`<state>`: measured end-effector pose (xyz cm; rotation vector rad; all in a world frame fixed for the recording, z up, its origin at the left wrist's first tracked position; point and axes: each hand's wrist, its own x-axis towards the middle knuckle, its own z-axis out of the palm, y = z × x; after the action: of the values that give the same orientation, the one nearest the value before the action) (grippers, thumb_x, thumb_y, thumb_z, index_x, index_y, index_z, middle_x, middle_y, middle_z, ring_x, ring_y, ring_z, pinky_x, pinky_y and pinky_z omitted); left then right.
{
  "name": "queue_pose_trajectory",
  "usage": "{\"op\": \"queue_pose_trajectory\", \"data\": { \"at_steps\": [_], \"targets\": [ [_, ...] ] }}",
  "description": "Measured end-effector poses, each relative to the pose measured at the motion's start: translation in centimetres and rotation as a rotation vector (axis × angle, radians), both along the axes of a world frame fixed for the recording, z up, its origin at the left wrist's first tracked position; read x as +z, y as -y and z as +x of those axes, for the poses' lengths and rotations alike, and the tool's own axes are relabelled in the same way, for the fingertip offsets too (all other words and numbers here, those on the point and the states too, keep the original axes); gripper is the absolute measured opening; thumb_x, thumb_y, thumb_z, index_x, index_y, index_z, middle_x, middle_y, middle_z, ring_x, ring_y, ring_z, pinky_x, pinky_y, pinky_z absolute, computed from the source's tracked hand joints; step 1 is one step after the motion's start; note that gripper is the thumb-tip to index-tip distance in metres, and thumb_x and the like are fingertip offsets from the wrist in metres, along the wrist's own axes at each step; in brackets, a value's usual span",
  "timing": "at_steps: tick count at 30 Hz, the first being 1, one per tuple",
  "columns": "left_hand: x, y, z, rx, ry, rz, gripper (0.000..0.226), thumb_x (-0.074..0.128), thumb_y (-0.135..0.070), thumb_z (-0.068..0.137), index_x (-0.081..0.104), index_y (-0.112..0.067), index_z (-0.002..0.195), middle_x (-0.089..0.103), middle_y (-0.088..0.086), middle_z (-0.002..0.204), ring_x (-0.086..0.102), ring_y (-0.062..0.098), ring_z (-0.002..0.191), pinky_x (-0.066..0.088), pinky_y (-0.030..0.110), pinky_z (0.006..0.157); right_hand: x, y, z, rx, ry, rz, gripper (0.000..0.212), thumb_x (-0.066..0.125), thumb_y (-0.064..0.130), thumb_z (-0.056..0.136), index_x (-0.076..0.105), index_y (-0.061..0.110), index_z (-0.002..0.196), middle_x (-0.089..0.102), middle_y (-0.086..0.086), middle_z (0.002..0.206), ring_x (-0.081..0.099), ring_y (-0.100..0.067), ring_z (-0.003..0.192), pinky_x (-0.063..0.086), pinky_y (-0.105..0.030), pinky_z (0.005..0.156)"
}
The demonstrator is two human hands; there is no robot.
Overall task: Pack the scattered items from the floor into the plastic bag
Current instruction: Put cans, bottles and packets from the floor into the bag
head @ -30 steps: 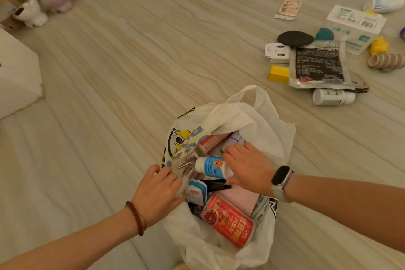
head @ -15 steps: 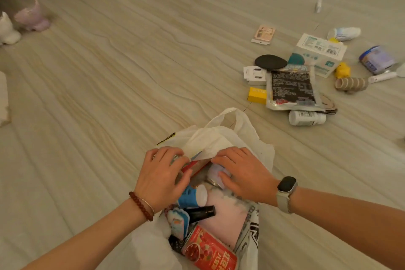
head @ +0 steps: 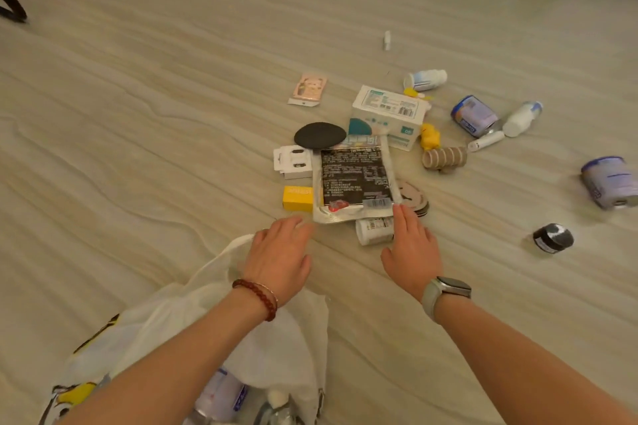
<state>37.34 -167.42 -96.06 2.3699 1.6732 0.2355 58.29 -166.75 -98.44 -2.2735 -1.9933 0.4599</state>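
Both hands empty, fingers straight and spread, nothing gripped. Left hand (head: pixel 280 254) at centre frame, fingertips just short of the lower left corner of the flat sealed packet (head: pixel 354 183). Right hand (head: pixel 411 247) just right of it, fingertips at the packet's lower right corner and partly over the white bottle (head: pixel 374 230) lying below that packet. Contact with either cannot be confirmed.

Plastic bag (head: pixel 221 317) at lower left, slumped on the floor (head: pixel 138 114) under the left forearm, mouth sagging, a few bottles visible inside near the bottom edge.

Remaining clutter, largest first: white carton (head: pixel 386 114) at upper centre; two cans (head: pixel 474 115) (head: pixel 609 181) toward the right; black disc (head: pixel 319 135); yellow box (head: pixel 297 198); dark jar (head: pixel 552 237) at far right.

Risks, as judged:
- Packet overlapping the yellow box, a white card holder and round pads; lifting likely to drag or scatter them.
- White bottle and cans on their sides; liable to roll if nudged.
- Bag mouth collapsed and unheld; a broad packet likely to catch on the rim or miss.
- Limp packet; may sag if held at one edge only.
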Motion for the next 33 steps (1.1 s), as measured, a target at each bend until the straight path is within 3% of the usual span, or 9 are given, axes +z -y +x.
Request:
{"op": "queue_pose_trajectory", "data": {
  "at_steps": [2,5,8,10,14,17,21,27,33],
  "targets": [
    [-0.9,-2.6,1.7,-0.001,-0.065,-0.064,0.057,0.052,-0.023,0.086,0.028,-0.019,0.138,0.029,0.006,0.148,0.028,0.024,0.135,0.032,0.042,0.102,-0.8,-0.4,0.0,-0.058,-0.083,0.010,0.075,0.048,0.020,0.087,0.002,0.010,0.145,0.010,-0.006,0.156,0.011,-0.022,0.143,0.019,-0.038,0.114],
    [-2.8,-6.1,4.2,-0.016,-0.206,-0.077,0.068,0.049,-0.029,0.089,0.009,-0.024,0.144,0.004,-0.002,0.156,0.004,0.018,0.143,0.021,0.043,0.111,-1.6,-0.3,0.0,-0.159,-0.193,0.036,0.078,0.054,0.027,0.087,0.004,0.010,0.145,0.019,-0.008,0.152,0.019,-0.024,0.140,0.029,-0.040,0.108],
    [-4.4,-8.0,6.1,-0.052,-0.307,-0.095,0.063,0.047,-0.028,0.091,0.011,-0.024,0.143,0.004,-0.002,0.156,0.003,0.017,0.143,0.017,0.045,0.112,-2.3,0.5,0.3,-0.123,-0.162,0.040,0.079,0.054,0.035,0.086,0.005,0.013,0.145,0.019,-0.007,0.151,0.022,-0.023,0.137,0.031,-0.038,0.106],
    [-5.2,-8.5,6.6,-0.074,-0.319,-0.058,0.049,0.042,-0.026,0.093,0.025,-0.023,0.139,0.017,0.000,0.154,0.015,0.017,0.141,0.022,0.043,0.109,-2.6,1.1,0.7,-0.101,-0.104,0.068,0.078,0.056,0.038,0.084,0.012,0.016,0.144,0.022,-0.007,0.151,0.029,-0.025,0.135,0.033,-0.040,0.102],
    [-5.0,-8.3,5.7,-0.146,-0.193,0.127,0.014,0.052,-0.017,0.089,0.062,-0.017,0.098,0.062,0.004,0.119,0.056,0.023,0.111,0.044,0.040,0.084,-3.3,2.1,1.8,-0.035,-0.051,0.131,0.064,0.070,0.030,0.074,0.043,0.016,0.130,0.052,-0.013,0.127,0.053,-0.032,0.110,0.045,-0.042,0.083],
    [-3.5,-8.4,4.9,-0.139,-0.085,0.202,0.014,0.055,-0.011,0.082,0.068,-0.015,0.084,0.072,0.006,0.099,0.065,0.028,0.097,0.052,0.038,0.071,-3.2,2.5,2.4,0.033,-0.103,0.167,0.070,0.067,0.025,0.077,0.033,0.020,0.138,0.055,-0.014,0.122,0.054,-0.032,0.103,0.049,-0.043,0.082],
    [0.7,-8.0,4.2,0.028,0.122,0.302,0.022,0.046,-0.018,0.086,0.068,-0.013,0.085,0.070,0.013,0.073,0.066,0.034,0.065,0.048,0.034,0.053,-2.1,2.8,2.1,0.097,-0.188,0.111,0.075,0.048,0.031,0.090,-0.001,0.019,0.146,0.048,-0.007,0.127,0.041,-0.024,0.113,0.039,-0.034,0.097],
    [7.0,-7.4,0.1,0.409,0.481,0.360,0.020,0.048,-0.016,0.092,0.065,-0.009,0.097,0.067,0.019,0.078,0.057,0.037,0.069,0.042,0.036,0.060,0.5,2.8,0.3,-0.064,-0.428,0.182,0.054,0.059,0.028,0.085,0.041,0.013,0.133,0.049,-0.007,0.126,0.040,-0.021,0.117,0.036,-0.025,0.096],
    [11.2,-1.2,-7.6,0.548,0.673,0.397,0.018,0.048,-0.008,0.090,0.063,-0.001,0.088,0.053,0.008,0.069,0.044,0.012,0.064,0.033,0.012,0.053,6.3,5.4,-4.6,0.033,-0.635,0.120,0.044,0.061,0.031,0.083,0.049,0.020,0.124,0.053,0.001,0.117,0.049,-0.012,0.104,0.043,-0.027,0.090]
  ]
}}
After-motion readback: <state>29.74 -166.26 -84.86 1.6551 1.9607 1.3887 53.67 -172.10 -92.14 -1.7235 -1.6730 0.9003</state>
